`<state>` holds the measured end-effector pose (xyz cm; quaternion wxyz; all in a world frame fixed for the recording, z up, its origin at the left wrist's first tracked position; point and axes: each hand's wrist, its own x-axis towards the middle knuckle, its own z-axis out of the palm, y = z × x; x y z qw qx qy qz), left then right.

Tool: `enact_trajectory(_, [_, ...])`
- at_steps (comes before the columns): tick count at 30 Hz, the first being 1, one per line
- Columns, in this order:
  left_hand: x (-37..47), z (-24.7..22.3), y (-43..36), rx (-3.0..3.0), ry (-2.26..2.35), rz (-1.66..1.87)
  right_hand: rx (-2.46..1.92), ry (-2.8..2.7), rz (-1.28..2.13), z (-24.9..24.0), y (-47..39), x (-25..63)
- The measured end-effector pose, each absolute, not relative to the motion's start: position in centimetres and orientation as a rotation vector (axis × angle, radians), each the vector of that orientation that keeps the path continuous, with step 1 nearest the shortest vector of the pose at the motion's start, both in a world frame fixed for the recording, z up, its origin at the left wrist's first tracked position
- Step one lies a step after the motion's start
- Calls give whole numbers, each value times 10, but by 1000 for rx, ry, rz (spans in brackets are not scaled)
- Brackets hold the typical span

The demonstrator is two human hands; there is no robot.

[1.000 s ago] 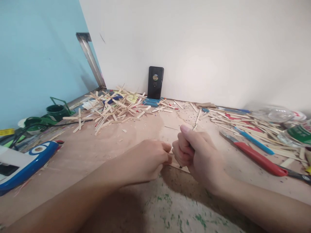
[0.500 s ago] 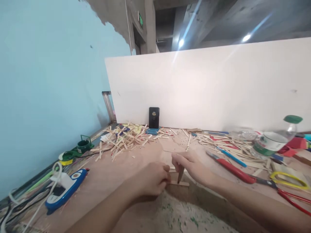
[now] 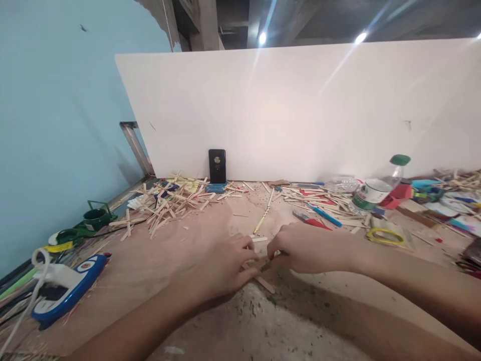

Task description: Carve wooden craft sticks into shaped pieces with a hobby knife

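Note:
My left hand point(image 3: 230, 264) has its fingers closed on a flat wooden craft stick point(image 3: 266, 285), which slants down to the right over the tabletop. Just right of it, my right hand point(image 3: 295, 246) is curled, thumb and fingertips together near the stick; whatever they may pinch is hidden. Another short craft stick point(image 3: 259, 239) lies just beyond the fingertips. Farther back, a thin pale rod with dark marks point(image 3: 264, 210) points away from me. The red-handled scissors point(image 3: 313, 220) are partly covered by my right hand.
Heaped craft sticks point(image 3: 180, 205) lie at the back left before a black phone point(image 3: 217, 166) leaning on the white board point(image 3: 263, 110). On the right are a blue pen point(image 3: 325, 214), a plastic bottle point(image 3: 370, 194) and yellow scissor handles point(image 3: 385, 236). A blue-and-white power strip point(image 3: 71, 288) sits left.
The view has turned right and down. The held stick went from level to slanting. My right hand has shifted off it to the right, and the upright piece under its fingers no longer shows.

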<state>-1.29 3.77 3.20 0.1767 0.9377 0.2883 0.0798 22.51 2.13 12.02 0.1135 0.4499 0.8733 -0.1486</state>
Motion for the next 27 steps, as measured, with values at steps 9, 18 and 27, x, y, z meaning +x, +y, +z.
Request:
enact_trajectory(9, [-25, 31, 5, 2628, 1042, 109, 1198, 2473, -293, 125, 16, 206])
enact_trajectory(18, [-7, 23, 9, 2590, 966, 100, 1132, 2453, -279, 118, 11, 213])
enact_trajectory(27, [20, 16, 14, 2664, 947, 105, 1282, 2535, -515, 115, -9, 247])
